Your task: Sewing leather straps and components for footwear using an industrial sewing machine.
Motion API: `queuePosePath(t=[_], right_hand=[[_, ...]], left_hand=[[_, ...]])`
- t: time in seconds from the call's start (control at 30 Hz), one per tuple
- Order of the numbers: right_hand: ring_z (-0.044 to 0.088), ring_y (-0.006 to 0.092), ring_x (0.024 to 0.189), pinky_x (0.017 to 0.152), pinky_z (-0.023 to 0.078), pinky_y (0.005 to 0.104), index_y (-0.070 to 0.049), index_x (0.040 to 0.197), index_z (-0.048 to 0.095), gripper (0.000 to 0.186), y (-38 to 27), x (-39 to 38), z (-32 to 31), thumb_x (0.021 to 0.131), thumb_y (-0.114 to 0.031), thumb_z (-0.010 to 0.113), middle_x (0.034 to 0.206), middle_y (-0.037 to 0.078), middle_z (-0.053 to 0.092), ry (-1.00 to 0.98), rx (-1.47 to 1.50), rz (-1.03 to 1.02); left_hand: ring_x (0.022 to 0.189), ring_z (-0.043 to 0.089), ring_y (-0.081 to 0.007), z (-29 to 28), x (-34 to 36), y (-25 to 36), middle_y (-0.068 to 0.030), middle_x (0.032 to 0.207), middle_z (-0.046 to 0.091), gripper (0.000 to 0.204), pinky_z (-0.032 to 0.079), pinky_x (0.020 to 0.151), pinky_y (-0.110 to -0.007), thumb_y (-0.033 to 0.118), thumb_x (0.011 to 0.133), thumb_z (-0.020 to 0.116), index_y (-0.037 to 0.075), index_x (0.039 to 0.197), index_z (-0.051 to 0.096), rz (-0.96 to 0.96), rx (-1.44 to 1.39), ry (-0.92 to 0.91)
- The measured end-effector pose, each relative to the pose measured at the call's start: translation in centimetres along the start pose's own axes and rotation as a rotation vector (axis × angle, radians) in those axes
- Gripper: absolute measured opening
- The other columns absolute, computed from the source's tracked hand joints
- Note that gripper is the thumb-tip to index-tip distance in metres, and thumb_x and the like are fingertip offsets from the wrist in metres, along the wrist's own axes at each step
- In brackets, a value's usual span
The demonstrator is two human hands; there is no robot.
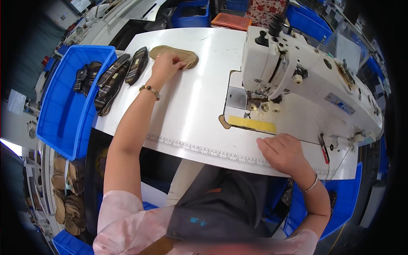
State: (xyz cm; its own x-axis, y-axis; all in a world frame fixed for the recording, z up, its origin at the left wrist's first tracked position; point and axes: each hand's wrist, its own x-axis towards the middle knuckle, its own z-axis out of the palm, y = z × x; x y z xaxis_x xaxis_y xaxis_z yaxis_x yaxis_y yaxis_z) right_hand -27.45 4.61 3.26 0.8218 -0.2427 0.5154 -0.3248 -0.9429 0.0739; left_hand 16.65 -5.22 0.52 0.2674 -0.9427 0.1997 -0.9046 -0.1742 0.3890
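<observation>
Left hand (166,66) is laid on the tan sole-shaped pieces (175,55), fingers curled over their edge, left of the sewing machine (297,76). Right hand (284,152) is rested loosely closed, empty, before the machine's base.

Left arm stretched far forward, left hand (166,66) palm down, fingers curled at the tips. Right hand (284,152) close in, loosely closed, knuckles up, wrist bent.
</observation>
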Motion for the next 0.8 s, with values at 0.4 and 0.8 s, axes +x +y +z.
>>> queuePosePath(t=[0.4, 0.8], right_hand=[[0.066, 0.0172, 0.081, 0.068, 0.054, 0.0300, -0.002, 0.107, 0.068, 0.031, 1.2, 3.6, 5.4, 0.077, -0.012, 0.073, 0.091, 0.004, 0.067, 0.099, 0.211, -0.164], [0.065, 0.0308, 0.109, 0.099, 0.049, 0.0443, -0.001, 0.100, 0.071, 0.047, 1.6, 4.3, 5.9, 0.077, -0.041, 0.078, 0.119, 0.014, 0.069, -0.091, 0.285, -0.082]], left_hand=[[0.079, 0.063, -0.0284, -0.4, -8.6, 6.5, -0.0112, 0.081, 0.063, 0.018, 0.050, 0.070, -0.041, 0.016, 0.089, 0.073, 0.002, 0.080, 0.065, 0.273, -0.160, -0.083], [0.111, 0.062, -0.0328, -3.8, -5.1, -0.5, -0.0164, 0.116, 0.066, 0.039, 0.052, 0.091, -0.044, 0.034, 0.090, 0.073, 0.005, 0.114, 0.065, -0.028, 0.188, 0.173]])
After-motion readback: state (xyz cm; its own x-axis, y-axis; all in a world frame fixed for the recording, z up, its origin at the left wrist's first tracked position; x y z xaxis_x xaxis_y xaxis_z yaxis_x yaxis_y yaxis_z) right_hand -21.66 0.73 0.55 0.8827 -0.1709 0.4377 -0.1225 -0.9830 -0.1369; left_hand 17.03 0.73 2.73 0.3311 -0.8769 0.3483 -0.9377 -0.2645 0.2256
